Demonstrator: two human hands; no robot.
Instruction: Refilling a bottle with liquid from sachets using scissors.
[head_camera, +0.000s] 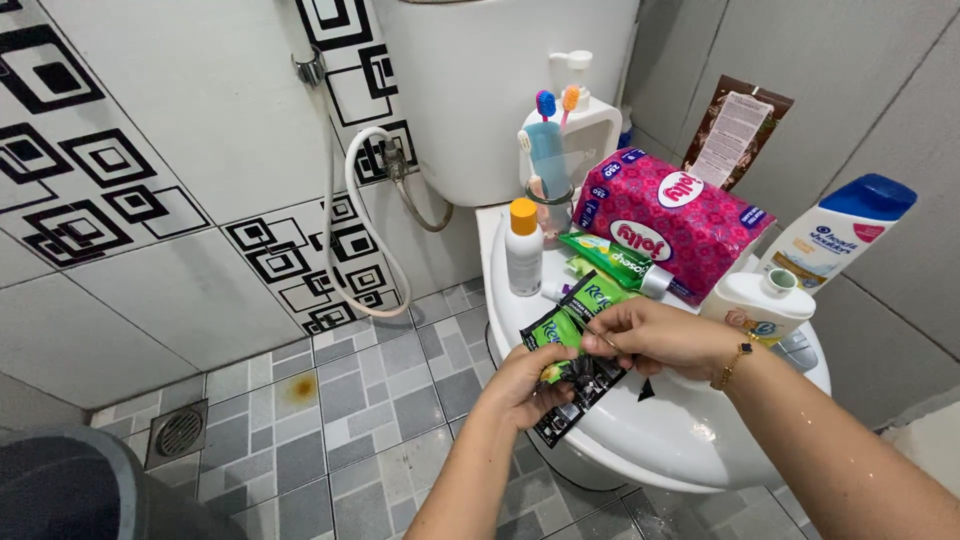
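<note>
- Toilet lid: white, shut, carrying toiletries along its back edge.
- Pink packet: lying at the lid's back edge, beside a white bottle.
- Left hand: fingers clenched on the lower end of a strip of green-black sachets over the lid's front-left edge.
- Right hand: fingers pinching the strip's top.

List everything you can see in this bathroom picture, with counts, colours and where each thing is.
sachets: strip of several, green and black, held in both hands
toilet lid: one, white, under the hands
small bottle: one, white with orange cap, on lid
pink pack: one, back of lid
tube: one, green, before the pack
shampoo bottle: one, white with blue cap, right
toothbrushes: two, in holder
hose: one, white, wall
floor drain: one, grey
left hand: grips sachets
right hand: pinches sachets
</note>
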